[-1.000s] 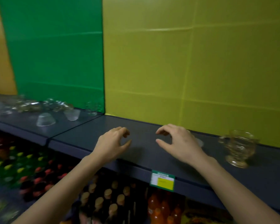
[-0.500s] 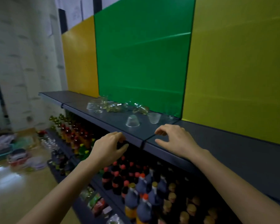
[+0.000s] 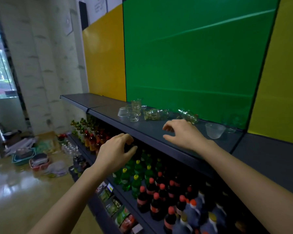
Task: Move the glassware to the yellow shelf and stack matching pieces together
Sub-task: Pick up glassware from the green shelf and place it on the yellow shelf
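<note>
Several clear and amber glass pieces lie in a loose cluster (image 3: 152, 114) on the dark shelf (image 3: 152, 130) before the green panel. A clear glass bowl (image 3: 214, 130) stands upright near the shelf's right end. Another small clear bowl (image 3: 123, 112) sits at the cluster's left. My right hand (image 3: 183, 134) hovers over the shelf just in front of the cluster, fingers apart, holding nothing. My left hand (image 3: 116, 152) hangs below the shelf's front edge, fingers curled loosely and empty. The yellow-backed shelf (image 3: 269, 156) begins at the right.
Rows of soft-drink bottles (image 3: 152, 188) with red, yellow and green caps fill the lower shelves under my arms. Baskets and bags (image 3: 32, 157) lie on the shiny floor at the left, near a white wall and a window.
My view has swung left from the yellow section to the green one. Both hands moved left with it, still empty. The amber cup on the yellow shelf has left the view.
</note>
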